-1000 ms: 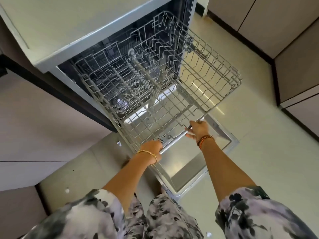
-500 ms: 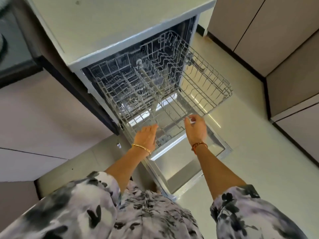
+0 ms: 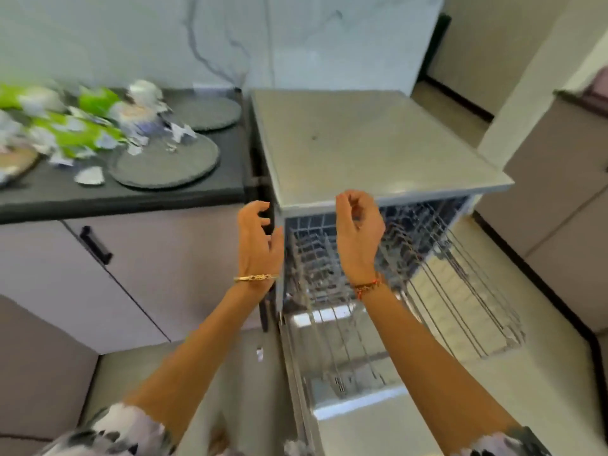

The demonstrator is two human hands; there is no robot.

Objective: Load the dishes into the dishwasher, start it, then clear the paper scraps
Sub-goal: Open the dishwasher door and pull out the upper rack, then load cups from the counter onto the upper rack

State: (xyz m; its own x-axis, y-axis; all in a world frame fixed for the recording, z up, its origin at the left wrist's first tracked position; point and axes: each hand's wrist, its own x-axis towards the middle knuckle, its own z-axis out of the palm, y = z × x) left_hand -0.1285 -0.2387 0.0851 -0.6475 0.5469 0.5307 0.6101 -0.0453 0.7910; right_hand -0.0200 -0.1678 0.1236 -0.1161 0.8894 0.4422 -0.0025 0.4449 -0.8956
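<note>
Rack pulled out, dishwasher empty: loading is about to begin. Left hand and right hand hang loosely curled, each grip empty. Next move: reach toward ten o'clock for the plates among paper scraps on the tabletop.

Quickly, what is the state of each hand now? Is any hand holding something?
Left hand: open, fingers loosely curled, holding nothing.
Right hand: open, fingers loosely curled, holding nothing.
</note>
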